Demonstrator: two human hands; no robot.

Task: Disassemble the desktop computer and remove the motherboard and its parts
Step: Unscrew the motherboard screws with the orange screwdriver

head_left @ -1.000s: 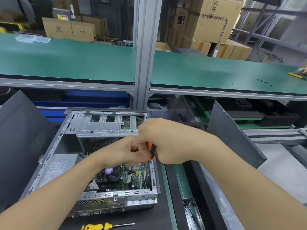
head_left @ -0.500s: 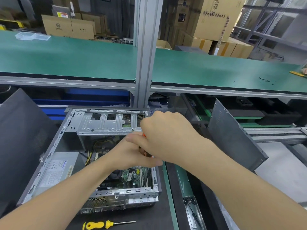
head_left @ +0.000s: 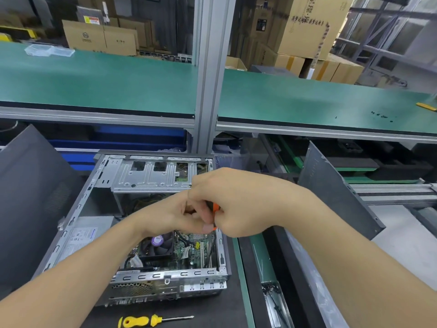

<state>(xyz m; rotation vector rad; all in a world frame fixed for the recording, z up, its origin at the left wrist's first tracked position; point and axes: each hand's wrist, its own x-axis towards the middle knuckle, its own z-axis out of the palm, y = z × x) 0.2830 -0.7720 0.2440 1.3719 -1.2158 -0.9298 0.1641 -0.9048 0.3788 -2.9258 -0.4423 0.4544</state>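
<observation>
Head cam: the opened PC case (head_left: 146, 176) sits at about 7 o'clock in the frame. The motherboard (head_left: 194, 252) is inside it, peeking out under the wrists next to the CPU fan (head_left: 158, 245). Both hands meet over the case's 2 o'clock side. The right hand (head_left: 238, 202) is wrapped round an orange-handled tool (head_left: 215, 207), and the left hand (head_left: 170, 216) has its fingers curled onto that handle too. A yellow screwdriver (head_left: 142, 321) lies at the case's 6 o'clock.

Over the case (head_left: 165, 277): left hand (head_left: 169, 216) and right hand (head_left: 238, 202) both bare, forearms (head_left: 82, 268) bare right up, one short nail (head_left: 208, 227) showing.
</observation>
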